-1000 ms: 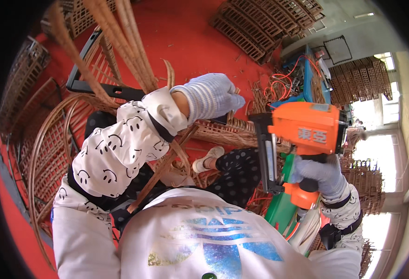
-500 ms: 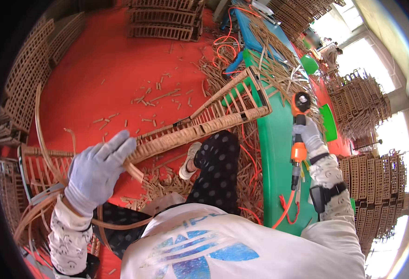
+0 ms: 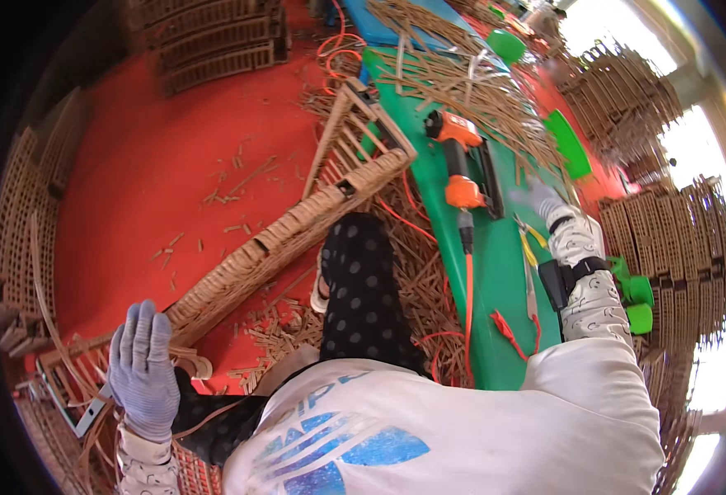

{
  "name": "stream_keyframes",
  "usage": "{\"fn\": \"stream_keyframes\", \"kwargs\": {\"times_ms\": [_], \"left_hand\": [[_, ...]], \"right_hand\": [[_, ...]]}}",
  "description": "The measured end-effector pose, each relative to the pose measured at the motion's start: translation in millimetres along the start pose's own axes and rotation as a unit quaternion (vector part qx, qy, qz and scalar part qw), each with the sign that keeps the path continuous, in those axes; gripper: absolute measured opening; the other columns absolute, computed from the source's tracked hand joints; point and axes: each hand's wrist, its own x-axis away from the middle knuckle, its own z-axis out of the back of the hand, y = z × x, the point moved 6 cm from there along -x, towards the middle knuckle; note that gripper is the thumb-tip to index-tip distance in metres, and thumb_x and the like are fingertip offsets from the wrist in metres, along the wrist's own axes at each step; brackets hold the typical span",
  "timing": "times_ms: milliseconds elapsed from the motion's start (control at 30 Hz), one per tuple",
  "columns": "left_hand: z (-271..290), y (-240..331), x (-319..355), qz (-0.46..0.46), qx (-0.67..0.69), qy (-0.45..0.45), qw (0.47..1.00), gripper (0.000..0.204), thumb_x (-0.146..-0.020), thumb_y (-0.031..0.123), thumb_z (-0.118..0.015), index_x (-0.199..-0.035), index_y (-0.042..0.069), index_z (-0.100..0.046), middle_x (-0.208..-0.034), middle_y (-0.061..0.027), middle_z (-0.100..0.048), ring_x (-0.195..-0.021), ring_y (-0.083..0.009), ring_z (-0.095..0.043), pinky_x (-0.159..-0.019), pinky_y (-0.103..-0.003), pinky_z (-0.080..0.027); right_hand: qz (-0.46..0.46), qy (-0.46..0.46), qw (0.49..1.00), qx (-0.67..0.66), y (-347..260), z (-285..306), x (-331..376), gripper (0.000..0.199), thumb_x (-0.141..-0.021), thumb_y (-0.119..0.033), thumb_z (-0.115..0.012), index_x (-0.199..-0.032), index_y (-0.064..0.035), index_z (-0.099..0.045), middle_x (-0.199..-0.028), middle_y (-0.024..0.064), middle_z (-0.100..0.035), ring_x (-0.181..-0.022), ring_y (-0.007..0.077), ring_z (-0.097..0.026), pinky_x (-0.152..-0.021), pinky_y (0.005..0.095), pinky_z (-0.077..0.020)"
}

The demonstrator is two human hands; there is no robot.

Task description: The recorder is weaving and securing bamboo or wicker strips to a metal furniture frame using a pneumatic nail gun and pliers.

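I saw the left hand (image 3: 143, 371) held flat, fingers straight, beside the near end of the woven frame (image 3: 297, 223). The orange nail gun (image 3: 458, 161) lay on the green bench (image 3: 495, 276); near it, the right hand (image 3: 539, 200) was too blurred to tell its grip.

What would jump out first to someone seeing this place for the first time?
Probably the orange-and-black handheld power tool, lying on the long green table to the right of the middle. Next might come the long brown woven frame slanting across the centre above the bright red floor. At lower left, the left hand, in a pale grey knitted glove, stands out with its fingers raised beside the frame's lower end.
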Motion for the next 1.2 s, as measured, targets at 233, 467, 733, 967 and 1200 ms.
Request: {"fn": "stream_keyframes", "kwargs": {"times_ms": [233, 467, 733, 967, 1200], "left_hand": [[19, -4, -10, 0.119, 0.252, 0.011, 0.960, 0.026, -0.086, 0.003, -0.053, -0.111, -0.002, -0.057, -0.118, -0.0173, -0.059, -0.106, -0.0333, -0.058, -0.090, -0.037, -0.045], [36, -27, 0, 0.273, 0.461, 0.101, 0.838, 0.013, -0.086, 0.002, -0.053, -0.094, -0.004, -0.062, -0.084, -0.0093, -0.059, -0.076, -0.0145, -0.057, -0.069, -0.024, -0.044], [18, -36, 17, 0.362, 0.627, 0.124, 0.678, 0.016, -0.088, 0.007, -0.059, -0.099, -0.003, -0.066, -0.087, -0.0060, -0.067, -0.081, -0.0094, -0.060, -0.076, -0.023, -0.048], [19, -39, 16, 0.356, 0.630, 0.133, 0.678, 0.017, -0.088, 0.009, -0.061, -0.097, -0.003, -0.067, -0.084, -0.0056, -0.067, -0.078, -0.0094, -0.060, -0.073, -0.024, -0.048], [14, -45, 18, 0.353, 0.642, 0.136, 0.667, 0.018, -0.088, 0.011, -0.062, -0.098, -0.002, -0.067, -0.083, -0.0052, -0.067, -0.077, -0.0086, -0.059, -0.072, -0.024, -0.049]], "right_hand": [[0.001, -0.089, 0.992, 0.085, 58, -50, 60, 0.085, -0.063, -0.048, -0.074, -0.126, 0.0032, -0.047, -0.118, 0.0269, -0.056, -0.111, 0.0361, -0.055, -0.093, 0.0404, -0.0432], [0.180, 0.019, 0.919, -0.351, -35, 17, 39, 0.039, -0.078, -0.022, -0.063, -0.112, -0.0025, -0.056, -0.096, 0.0072, -0.060, -0.090, 0.0191, -0.057, -0.080, 0.0349, -0.0462], [0.648, 0.157, 0.744, -0.037, -331, 87, 256, 0.056, -0.061, -0.025, -0.069, -0.113, -0.0088, -0.054, -0.107, 0.0140, -0.054, -0.096, 0.0328, -0.056, -0.083, 0.0392, -0.0459], [0.758, 0.141, 0.637, 0.007, -429, 61, 347, 0.060, -0.054, -0.029, -0.074, -0.109, -0.0117, -0.057, -0.097, 0.0093, -0.052, -0.078, 0.0291, -0.056, -0.068, 0.0398, -0.0455], [0.798, 0.140, 0.586, 0.017, -459, 61, 360, 0.050, -0.061, -0.032, -0.071, -0.105, -0.0103, -0.060, -0.097, 0.0107, -0.056, -0.075, 0.0281, -0.060, -0.066, 0.0396, -0.0490]]}}
